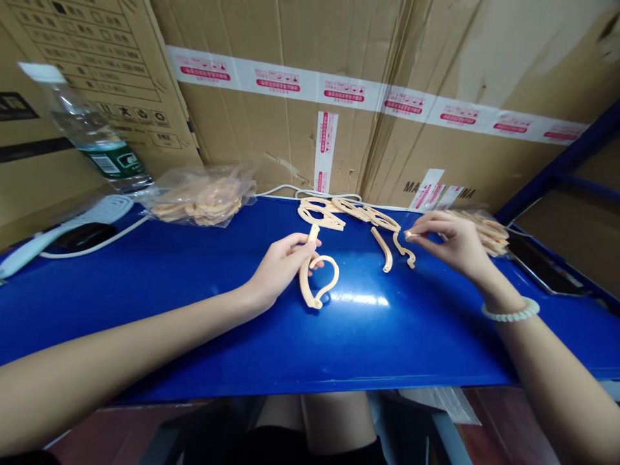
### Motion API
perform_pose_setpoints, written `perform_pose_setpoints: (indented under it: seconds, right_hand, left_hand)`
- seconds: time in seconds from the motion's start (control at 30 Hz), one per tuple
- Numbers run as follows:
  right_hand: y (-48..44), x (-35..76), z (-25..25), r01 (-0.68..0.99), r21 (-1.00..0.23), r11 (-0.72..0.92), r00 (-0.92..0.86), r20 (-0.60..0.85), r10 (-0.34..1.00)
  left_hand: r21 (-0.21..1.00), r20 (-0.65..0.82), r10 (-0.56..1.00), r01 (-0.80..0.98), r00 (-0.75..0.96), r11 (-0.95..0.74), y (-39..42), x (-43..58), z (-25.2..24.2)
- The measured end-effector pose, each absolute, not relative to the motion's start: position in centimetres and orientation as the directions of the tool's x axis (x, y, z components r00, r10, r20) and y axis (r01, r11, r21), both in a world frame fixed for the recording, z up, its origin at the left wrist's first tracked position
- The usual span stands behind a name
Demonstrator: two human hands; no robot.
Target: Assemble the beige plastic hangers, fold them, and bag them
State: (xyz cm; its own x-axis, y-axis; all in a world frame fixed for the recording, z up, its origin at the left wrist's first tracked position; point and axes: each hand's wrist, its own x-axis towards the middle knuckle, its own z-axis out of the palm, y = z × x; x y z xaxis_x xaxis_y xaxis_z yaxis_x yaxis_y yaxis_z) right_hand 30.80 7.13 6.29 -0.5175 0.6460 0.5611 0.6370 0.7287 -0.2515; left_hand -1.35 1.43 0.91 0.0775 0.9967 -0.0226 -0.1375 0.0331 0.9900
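My left hand (285, 261) is closed around a cream-coloured curved piece (306, 284), which has a straight bar and a looped arm joined at its lower end. A small cream piece (408, 235) is pinched between the fingertips of my right hand (448, 242); its exact kind is too small to make out. Between the hands lie a curved cream strip (382, 250) and a wavy cream strip (403, 250). Behind them, several flat cream loop-shaped pieces (317, 216) rest on the blue table (271, 355).
Clear bags of cream pieces sit at left (203, 201) and right (484, 229). A water bottle (113, 155), a pale blue-handled item (43, 245) and a black mouse-like object (87, 237) stand left. A phone (547, 266) lies right; a white cable (329, 196) runs along the cardboard (271, 129).
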Motion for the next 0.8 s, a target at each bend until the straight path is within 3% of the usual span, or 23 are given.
perform_pose_setpoints:
  seconds: [0.23, 0.7, 0.8]
  right_hand:
    - [7.9, 31.6, 6.1, 0.654, -0.175, 0.736, -0.678, 0.297, 0.673]
    - [8.6, 32.7, 5.5, 0.675, -0.271, 0.686, -0.659, 0.198, 0.726]
    - [8.7, 33.1, 5.3, 0.661, -0.246, 0.709, -0.698, 0.146, 0.701]
  left_hand:
    - [0.980, -0.061, 0.998, -0.189, -0.018, 0.057, 1.7, -1.4, 0.9]
    - [0.972, -0.086, 0.994, -0.227, -0.066, 0.069, 1.6, -1.2, 1.4]
    - [0.970, -0.088, 0.994, -0.232, -0.064, 0.071, 1.6, -1.2, 1.3]
